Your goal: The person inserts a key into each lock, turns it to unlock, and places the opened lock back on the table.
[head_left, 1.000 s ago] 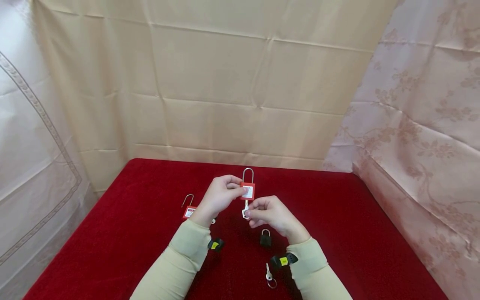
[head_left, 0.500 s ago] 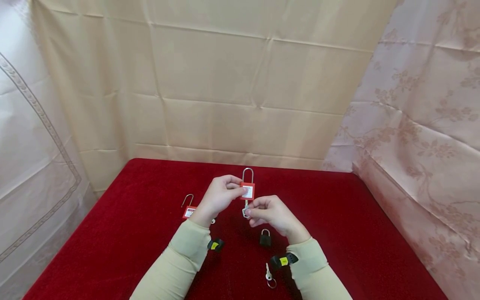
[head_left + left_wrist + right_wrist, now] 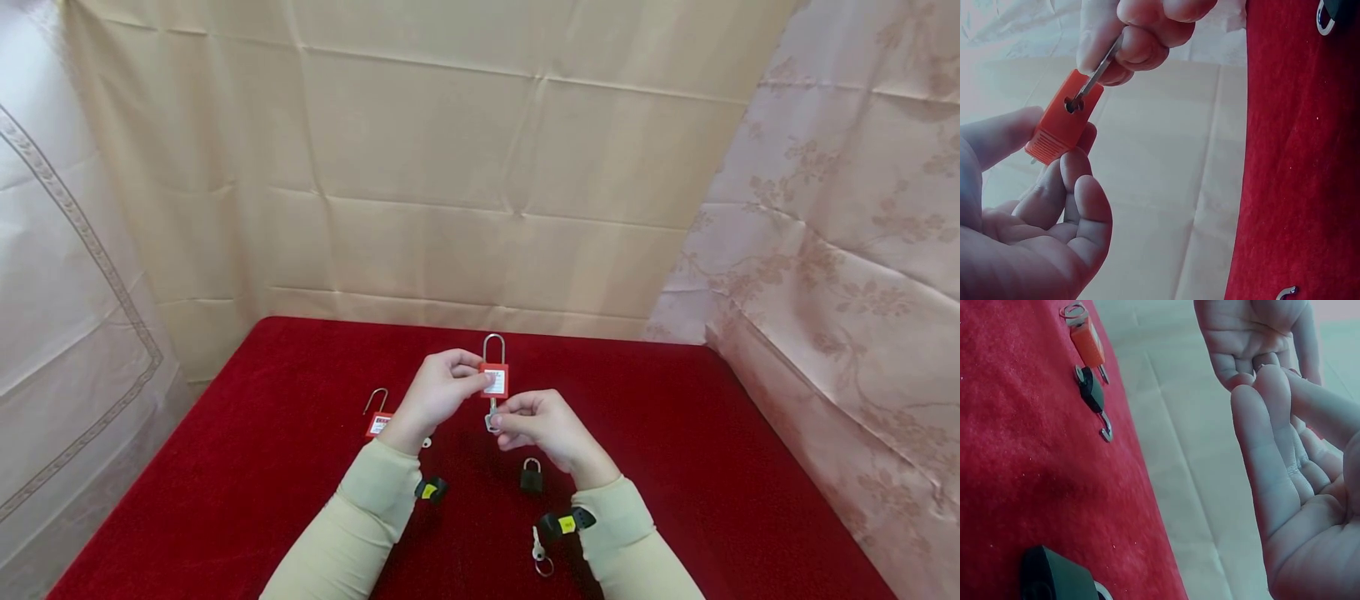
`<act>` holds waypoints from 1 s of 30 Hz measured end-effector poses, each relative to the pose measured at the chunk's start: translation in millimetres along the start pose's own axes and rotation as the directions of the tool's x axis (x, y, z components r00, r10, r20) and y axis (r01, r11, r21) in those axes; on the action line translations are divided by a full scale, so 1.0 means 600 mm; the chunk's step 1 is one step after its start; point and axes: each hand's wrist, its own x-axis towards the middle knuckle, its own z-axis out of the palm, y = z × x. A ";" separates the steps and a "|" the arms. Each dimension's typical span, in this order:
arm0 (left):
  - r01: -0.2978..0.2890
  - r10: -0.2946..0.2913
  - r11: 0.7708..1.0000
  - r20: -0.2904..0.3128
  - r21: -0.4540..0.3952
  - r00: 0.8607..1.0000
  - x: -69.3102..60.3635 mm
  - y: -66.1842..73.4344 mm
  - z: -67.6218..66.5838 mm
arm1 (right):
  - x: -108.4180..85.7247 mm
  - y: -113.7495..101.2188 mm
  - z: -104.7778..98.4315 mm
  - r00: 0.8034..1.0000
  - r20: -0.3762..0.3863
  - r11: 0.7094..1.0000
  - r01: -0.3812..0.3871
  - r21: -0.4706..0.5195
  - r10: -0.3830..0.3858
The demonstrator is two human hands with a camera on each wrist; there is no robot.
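Note:
My left hand pinches a red padlock by its body between thumb and fingers, its tall shackle pointing up. Below it, my right hand pinches a silver key. In the left wrist view the key has its tip in the keyhole on the underside of the red padlock; my left hand grips the body's sides. The right wrist view shows the fingers of my right hand curled in, with the padlock mostly hidden behind them.
Another red padlock with its shackle raised lies left on the red cloth, partly behind my left wrist, near a key. A black padlock lies below my right hand, and a key with a ring nearer the front.
The held padlock and key have shifted very slightly up and left, and the key's bow looks a little turned. Both hands keep their grips.

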 end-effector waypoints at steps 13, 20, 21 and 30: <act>0.006 -0.006 1.000 -0.005 0.003 1.000 0.001 -0.003 -0.003 | 0.005 0.003 0.009 0.996 -0.088 1.000 0.002 0.029 0.001; -0.001 0.001 1.000 -0.006 -0.001 1.000 0.001 -0.001 -0.002 | 0.004 -0.002 0.013 0.990 -0.139 0.999 -0.010 0.036 0.014; -0.002 0.002 1.000 -0.006 0.003 1.000 0.001 -0.001 -0.001 | 0.005 -0.002 0.013 0.988 -0.152 0.999 -0.011 0.038 0.017; -0.010 0.010 1.000 -0.003 0.022 1.000 0.001 0.000 0.001 | 0.009 -0.003 0.016 0.973 -0.228 0.999 -0.014 0.052 0.026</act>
